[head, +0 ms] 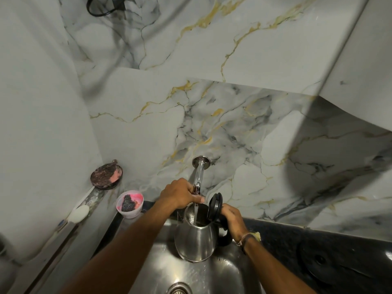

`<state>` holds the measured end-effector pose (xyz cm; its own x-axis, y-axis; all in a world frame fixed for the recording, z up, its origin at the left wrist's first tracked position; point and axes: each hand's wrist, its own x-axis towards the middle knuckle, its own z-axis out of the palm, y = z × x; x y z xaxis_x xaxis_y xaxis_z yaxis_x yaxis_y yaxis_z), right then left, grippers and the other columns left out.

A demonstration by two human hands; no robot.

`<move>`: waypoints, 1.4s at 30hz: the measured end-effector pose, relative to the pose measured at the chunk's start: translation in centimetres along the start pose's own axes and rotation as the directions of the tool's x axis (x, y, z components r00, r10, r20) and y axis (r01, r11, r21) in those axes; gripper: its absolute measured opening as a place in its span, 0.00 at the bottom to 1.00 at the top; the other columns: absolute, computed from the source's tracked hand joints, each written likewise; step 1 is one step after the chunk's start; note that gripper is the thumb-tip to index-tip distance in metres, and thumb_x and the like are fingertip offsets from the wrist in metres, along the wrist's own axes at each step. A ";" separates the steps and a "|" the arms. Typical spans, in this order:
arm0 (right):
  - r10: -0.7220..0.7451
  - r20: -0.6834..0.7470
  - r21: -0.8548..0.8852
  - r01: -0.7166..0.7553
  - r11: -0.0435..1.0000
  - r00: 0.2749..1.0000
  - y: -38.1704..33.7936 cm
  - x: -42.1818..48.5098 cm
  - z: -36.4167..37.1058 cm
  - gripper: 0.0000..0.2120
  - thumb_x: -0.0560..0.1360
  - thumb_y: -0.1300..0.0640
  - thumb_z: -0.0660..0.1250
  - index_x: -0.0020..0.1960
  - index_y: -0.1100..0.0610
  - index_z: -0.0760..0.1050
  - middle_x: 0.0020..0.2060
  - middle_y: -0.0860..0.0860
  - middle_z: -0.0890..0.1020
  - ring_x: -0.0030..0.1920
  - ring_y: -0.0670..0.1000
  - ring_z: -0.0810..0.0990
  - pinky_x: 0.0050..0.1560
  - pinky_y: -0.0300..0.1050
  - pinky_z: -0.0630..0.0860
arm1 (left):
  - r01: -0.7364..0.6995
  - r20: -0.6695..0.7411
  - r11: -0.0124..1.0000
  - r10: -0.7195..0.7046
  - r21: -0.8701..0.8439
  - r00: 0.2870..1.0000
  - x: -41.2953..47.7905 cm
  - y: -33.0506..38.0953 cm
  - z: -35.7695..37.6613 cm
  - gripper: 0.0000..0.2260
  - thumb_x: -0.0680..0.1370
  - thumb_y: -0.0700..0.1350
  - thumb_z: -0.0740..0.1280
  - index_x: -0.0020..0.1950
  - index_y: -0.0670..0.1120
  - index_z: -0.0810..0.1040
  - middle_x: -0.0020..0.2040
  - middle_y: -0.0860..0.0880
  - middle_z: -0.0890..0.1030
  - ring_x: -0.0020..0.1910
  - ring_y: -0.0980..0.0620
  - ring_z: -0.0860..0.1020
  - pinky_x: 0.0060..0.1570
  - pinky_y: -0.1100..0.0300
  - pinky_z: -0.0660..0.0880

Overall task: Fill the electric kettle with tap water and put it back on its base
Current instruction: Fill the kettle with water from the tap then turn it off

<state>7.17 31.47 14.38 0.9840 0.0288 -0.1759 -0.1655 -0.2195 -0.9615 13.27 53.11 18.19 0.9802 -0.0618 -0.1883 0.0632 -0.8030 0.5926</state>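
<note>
A steel electric kettle (195,238) hangs over the sink (161,270), its black lid (214,206) flipped up. My right hand (232,219) grips the kettle's black handle. A chrome tap (199,175) comes out of the marble wall, and a stream of water falls from it into the kettle's mouth. My left hand (180,193) is closed on the tap's handle, just above the kettle. The kettle's round black base (322,261) lies on the dark counter at the right.
A pink bowl (129,203) with a dark scrubber stands left of the sink. Behind it a round dish (106,174) leans at the wall. The sink's drain (179,289) is at the bottom. A black cord (101,7) hangs at top left.
</note>
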 end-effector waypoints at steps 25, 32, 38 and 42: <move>-0.028 -0.004 0.025 0.028 0.999 1.000 1.4 0.2 0.4 0.14 0.71 0.48 0.63 0.41 0.59 0.79 0.36 0.55 0.78 0.37 0.51 0.74 0.36 0.43 0.69 | 0.217 0.062 0.967 -0.226 0.132 0.972 -0.6 3.2 -0.6 0.24 0.73 0.64 0.82 0.53 0.47 0.81 0.49 0.49 0.85 0.49 0.46 0.84 0.50 0.51 0.78; -0.040 -0.013 0.023 0.040 0.999 0.999 1.5 0.0 0.4 0.11 0.70 0.49 0.64 0.37 0.55 0.78 0.34 0.52 0.78 0.35 0.50 0.74 0.36 0.42 0.69 | 0.252 0.071 0.958 -0.263 0.136 0.962 -0.4 3.4 -0.5 0.22 0.73 0.63 0.82 0.50 0.48 0.80 0.46 0.49 0.85 0.43 0.49 0.83 0.51 0.51 0.80; -0.060 -0.012 0.032 0.061 0.998 0.998 1.6 0.1 0.5 0.11 0.69 0.49 0.64 0.37 0.56 0.77 0.34 0.54 0.77 0.36 0.51 0.74 0.36 0.44 0.69 | 0.261 0.069 0.956 -0.272 0.133 0.960 -0.5 3.6 -0.5 0.24 0.74 0.62 0.82 0.58 0.46 0.82 0.45 0.50 0.84 0.40 0.51 0.82 0.49 0.52 0.79; -0.065 -0.022 0.036 0.065 0.997 0.998 1.6 0.3 0.6 0.10 0.70 0.50 0.65 0.34 0.53 0.76 0.31 0.50 0.77 0.35 0.50 0.73 0.36 0.44 0.68 | 0.261 0.062 0.957 -0.270 0.126 0.961 -0.5 3.7 -0.4 0.23 0.75 0.61 0.82 0.59 0.46 0.82 0.45 0.50 0.82 0.44 0.49 0.83 0.53 0.50 0.80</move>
<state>7.19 31.73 12.70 0.9938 0.0211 -0.1087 -0.1031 -0.1822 -0.9778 13.09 50.44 20.76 0.9131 0.1208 -0.3894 0.2924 -0.8595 0.4192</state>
